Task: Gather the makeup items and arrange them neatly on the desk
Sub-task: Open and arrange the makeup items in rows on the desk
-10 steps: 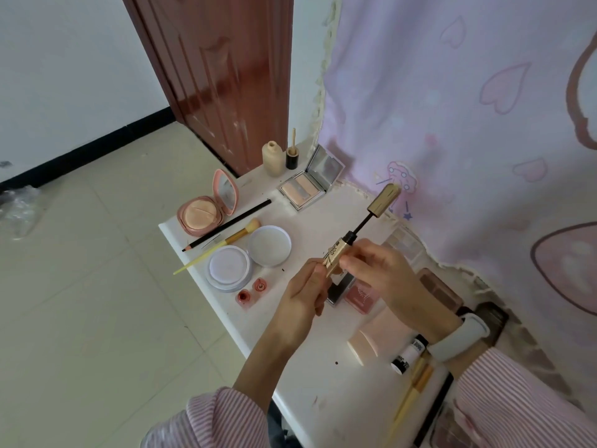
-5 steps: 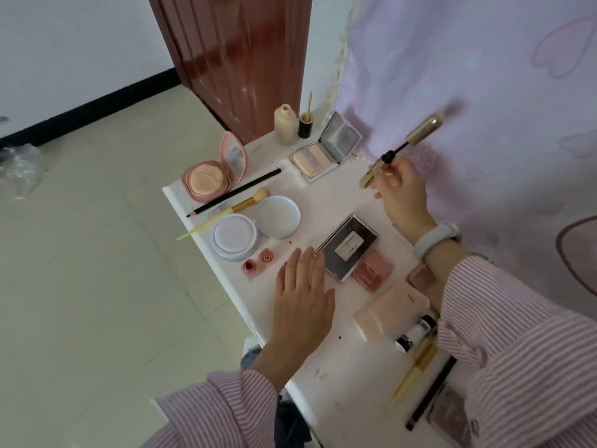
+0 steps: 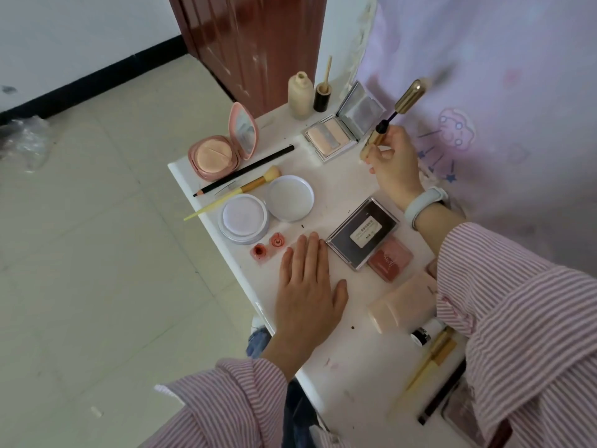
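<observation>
From the head view, little has changed since half a second ago: the left hand (image 3: 308, 294) still lies flat on the white table (image 3: 342, 367) with fingers straight, and the right hand (image 3: 392, 160) still grips the gold mascara tube (image 3: 371, 143) at the far right, its wand half out and gold cap (image 3: 407, 98) tilted up toward the wall. The black palette (image 3: 361, 232) beside the left hand's fingertips carries a white label, too small to read.
</observation>
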A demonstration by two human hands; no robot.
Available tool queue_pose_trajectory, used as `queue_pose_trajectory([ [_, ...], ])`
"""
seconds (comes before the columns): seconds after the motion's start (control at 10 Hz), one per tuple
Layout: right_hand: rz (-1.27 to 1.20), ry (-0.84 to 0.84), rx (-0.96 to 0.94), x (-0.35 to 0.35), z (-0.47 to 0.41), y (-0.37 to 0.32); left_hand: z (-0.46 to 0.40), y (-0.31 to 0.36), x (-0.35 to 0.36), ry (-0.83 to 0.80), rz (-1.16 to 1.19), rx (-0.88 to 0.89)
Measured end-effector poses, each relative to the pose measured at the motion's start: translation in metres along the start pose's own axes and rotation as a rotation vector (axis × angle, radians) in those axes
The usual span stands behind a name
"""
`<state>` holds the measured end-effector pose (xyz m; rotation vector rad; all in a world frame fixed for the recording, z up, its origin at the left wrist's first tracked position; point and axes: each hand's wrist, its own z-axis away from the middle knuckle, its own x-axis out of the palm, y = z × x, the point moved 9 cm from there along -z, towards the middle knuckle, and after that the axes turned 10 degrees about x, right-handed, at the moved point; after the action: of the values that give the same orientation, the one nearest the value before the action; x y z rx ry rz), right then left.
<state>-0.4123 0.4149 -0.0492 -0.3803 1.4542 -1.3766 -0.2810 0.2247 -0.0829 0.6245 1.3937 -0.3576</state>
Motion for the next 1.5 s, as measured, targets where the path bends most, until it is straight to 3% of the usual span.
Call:
queue_pose_trajectory([
  [1.2,0.046,0.011,0.007,0.005,0.001,0.005,0.0,-0.001,0.001,0.028,0.014,-0.009],
  [1.5,0.221,-0.031,-0.036,0.012,-0.005,-0.003,-0.001,-0.002,0.001,0.034,0.025,-0.011],
])
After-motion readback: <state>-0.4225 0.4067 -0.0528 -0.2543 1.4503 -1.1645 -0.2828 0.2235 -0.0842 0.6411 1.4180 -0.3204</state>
